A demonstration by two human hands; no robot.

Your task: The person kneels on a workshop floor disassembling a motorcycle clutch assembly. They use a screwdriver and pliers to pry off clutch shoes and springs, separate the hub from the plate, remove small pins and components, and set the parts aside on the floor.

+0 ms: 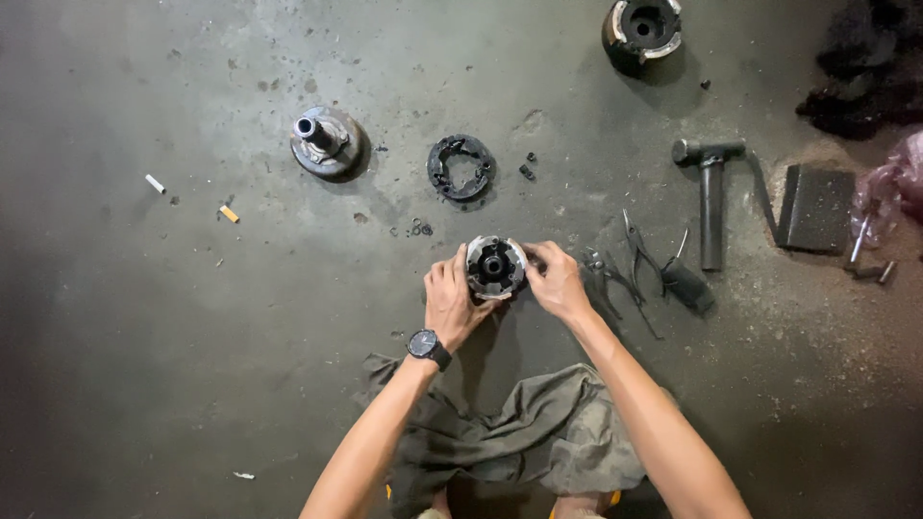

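**Gripping a round metal part over a stained floor**

Holding a round metal part (496,266) between them, both hands meet at the middle of the scene, just above a grey concrete floor (192,365). The left hand (452,303) wraps its fingers around the part's left rim, and a dark wristwatch (429,347) sits on that wrist. The right hand (557,279) grasps the right rim, fingertips curled over the far edge. The part shows a dark hub in a pale ring; whether it rests on the floor or is lifted slightly is hard to tell from this angle.

Farther off, a dark toothed ring (461,167) lies flat, with a few small bits beside it. To its left stands a disc with a short shaft (326,140) pointing up. At the far right edge of the scene's top sits a drum-shaped housing (642,32). Right of the hands lie pliers (615,279) and a hammer (710,197), its handle pointing near. A dark flat block (815,209) rests farther right. Near the person's knees, a crumpled olive cloth (529,432) is spread on the floor. Two cigarette butts (228,213) lie at left.
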